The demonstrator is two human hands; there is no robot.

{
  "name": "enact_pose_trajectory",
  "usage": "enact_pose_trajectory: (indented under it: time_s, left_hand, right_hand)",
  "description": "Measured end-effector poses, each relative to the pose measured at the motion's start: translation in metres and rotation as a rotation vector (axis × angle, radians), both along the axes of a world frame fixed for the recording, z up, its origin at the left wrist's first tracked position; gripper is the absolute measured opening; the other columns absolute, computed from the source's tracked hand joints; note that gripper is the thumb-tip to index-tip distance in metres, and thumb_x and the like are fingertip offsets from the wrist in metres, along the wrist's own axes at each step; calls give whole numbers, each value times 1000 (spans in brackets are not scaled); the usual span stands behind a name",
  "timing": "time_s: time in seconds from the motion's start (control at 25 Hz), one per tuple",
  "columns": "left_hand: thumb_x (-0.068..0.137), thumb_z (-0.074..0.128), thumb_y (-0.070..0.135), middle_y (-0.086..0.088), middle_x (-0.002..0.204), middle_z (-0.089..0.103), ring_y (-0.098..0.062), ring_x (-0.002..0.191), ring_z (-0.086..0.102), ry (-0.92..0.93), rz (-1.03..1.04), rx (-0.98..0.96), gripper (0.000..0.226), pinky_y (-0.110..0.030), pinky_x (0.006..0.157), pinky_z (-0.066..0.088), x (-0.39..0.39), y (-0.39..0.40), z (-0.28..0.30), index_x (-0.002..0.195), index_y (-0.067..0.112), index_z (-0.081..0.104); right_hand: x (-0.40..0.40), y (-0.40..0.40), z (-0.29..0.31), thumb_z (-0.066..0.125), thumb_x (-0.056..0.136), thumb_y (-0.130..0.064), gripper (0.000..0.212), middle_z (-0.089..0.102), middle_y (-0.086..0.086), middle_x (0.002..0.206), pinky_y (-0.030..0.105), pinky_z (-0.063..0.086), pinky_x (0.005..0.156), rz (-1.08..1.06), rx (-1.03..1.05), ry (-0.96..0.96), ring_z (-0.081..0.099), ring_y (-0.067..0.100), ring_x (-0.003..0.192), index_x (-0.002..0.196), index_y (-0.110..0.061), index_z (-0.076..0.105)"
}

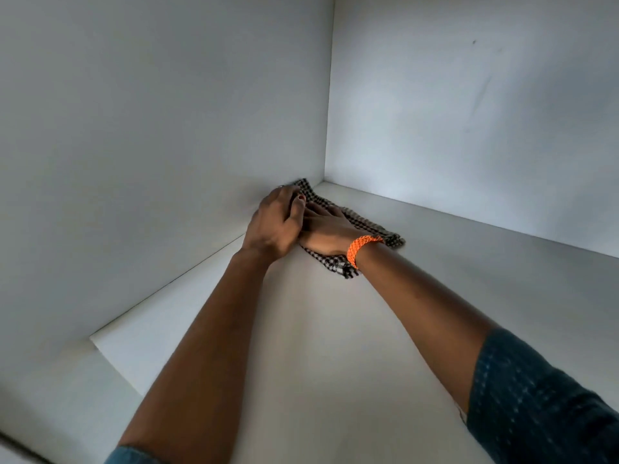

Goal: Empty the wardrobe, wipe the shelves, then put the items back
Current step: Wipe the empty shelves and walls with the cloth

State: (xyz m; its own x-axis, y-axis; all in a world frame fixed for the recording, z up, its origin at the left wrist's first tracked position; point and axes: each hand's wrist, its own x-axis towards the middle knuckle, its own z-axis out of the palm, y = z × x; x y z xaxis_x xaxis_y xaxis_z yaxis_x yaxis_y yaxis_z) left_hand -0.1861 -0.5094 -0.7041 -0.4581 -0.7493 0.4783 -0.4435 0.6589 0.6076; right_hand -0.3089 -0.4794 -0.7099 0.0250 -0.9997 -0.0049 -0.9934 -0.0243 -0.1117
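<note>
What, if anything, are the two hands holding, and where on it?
A checked cloth on the shelf. The right hand presses flat on its middle; the left hand lies partly over it, at the cloth's corner-side end.
</note>
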Motion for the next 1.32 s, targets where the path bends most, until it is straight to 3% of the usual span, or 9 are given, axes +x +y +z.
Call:
enact_pose_trajectory:
  time_s: [0.16,0.32,0.36,0.44,0.64,0.72,0.88,1.12,1.32]
  left_hand:
    - [89,39,22,1,102,69,-12,93,62,179,-35,-86,32,-24,83,48,17,13,36,104,15,67]
    - [95,42,6,18,91,61,4,82,55,213,-102,-22,27,-5,69,38,52,69,44,104,15,67]
    - [95,43,6,21,87,59,3,77,54,175,-91,-34,27,-5,67,37,77,83,44,104,15,67]
    - [95,43,5,20,83,58,2,72,52,161,-66,-4,27,-9,63,37,100,85,38,103,15,67]
    - [96,43,7,8,105,66,-2,98,56,171,95,24,27,-5,73,39,152,93,27,107,16,66]
    - [96,43,7,8,104,65,-4,97,57,210,105,44,26,-1,73,37,160,97,27,106,15,66]
    - [96,42,10,11,105,65,-4,101,58,242,113,99,27,-7,80,41,185,108,19,102,20,66]
    - [89,39,17,4,106,65,-9,105,57,425,229,152,29,-5,83,39,174,122,-3,101,16,66]
    - [96,39,13,7,106,65,-5,104,56,290,152,116,28,-5,84,38,171,139,4,104,15,66]
  right_hand:
    - [10,26,-10,18,101,-51,52,5,-8,162,48,-2,119,15,-51,-45,0,17,149,151,-40,13]
    - [-5,20,-7,23,98,-44,56,9,3,162,55,-4,117,-479,-74,-93,4,29,148,152,-32,18]
    - [10,23,-6,23,98,-46,57,7,4,162,57,-6,116,-468,-21,-94,2,31,148,152,-32,16]
    - [32,37,-6,22,98,-52,57,5,2,162,58,-6,115,-321,-11,-50,0,31,148,152,-38,14]
    - [138,111,-5,25,100,-54,51,4,-9,162,48,-5,117,373,-15,-59,-3,17,148,149,-46,15]
    - [121,104,-5,27,101,-50,50,8,-11,161,45,-1,119,317,-61,-77,2,12,148,149,-44,17]
    - [90,87,-3,26,97,-51,58,9,-2,162,53,-1,118,-214,-45,-76,5,25,148,152,-33,18]
    - [172,143,-1,31,95,-60,60,10,-8,161,56,-1,117,292,-33,-71,4,19,148,150,-39,19]
    - [164,199,-6,27,101,-47,52,5,-10,161,51,-5,118,413,-52,-50,-2,16,149,151,-37,17]
